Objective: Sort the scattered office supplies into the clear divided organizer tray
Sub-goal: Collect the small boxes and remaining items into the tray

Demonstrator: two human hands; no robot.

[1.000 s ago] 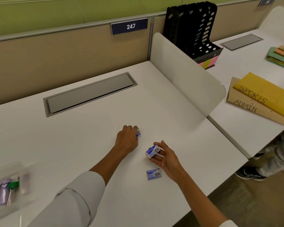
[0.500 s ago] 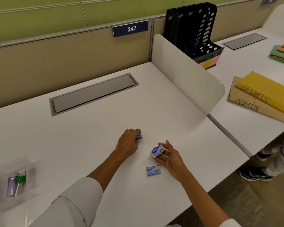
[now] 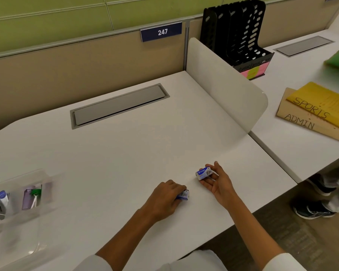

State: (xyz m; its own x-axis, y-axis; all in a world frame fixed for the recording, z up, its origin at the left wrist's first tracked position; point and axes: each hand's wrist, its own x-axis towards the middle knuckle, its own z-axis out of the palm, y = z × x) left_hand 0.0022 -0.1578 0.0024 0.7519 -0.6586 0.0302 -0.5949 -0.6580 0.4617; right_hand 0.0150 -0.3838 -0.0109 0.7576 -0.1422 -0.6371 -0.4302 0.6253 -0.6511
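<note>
My left hand (image 3: pixel 164 199) rests low on the white desk (image 3: pixel 114 163), its fingers curled over a small blue-and-white staple box (image 3: pixel 183 196) that shows at the fingertips. Just to the right, my right hand (image 3: pixel 218 182) is palm-up and pinches a second blue staple box (image 3: pixel 204 172) between thumb and fingers, slightly above the desk. The clear divided organizer tray (image 3: pixel 47 184) is blurred at the far left edge. It holds a green clip (image 3: pixel 35 192), a purple item (image 3: pixel 26 200) and a blue-capped item (image 3: pixel 2 196).
A grey cable hatch (image 3: pixel 117 106) is set into the desk behind my hands. A white curved divider (image 3: pixel 229 90) bounds the right side. Beyond it stand a black file rack (image 3: pixel 241 34) and yellow and brown folders (image 3: pixel 317 112). Someone's shoes (image 3: pixel 313 208) show on the floor.
My left hand has drawn back toward me, to where a third box lay loose; that box no longer shows apart. My right hand keeps its box. More of the tray is in view.
</note>
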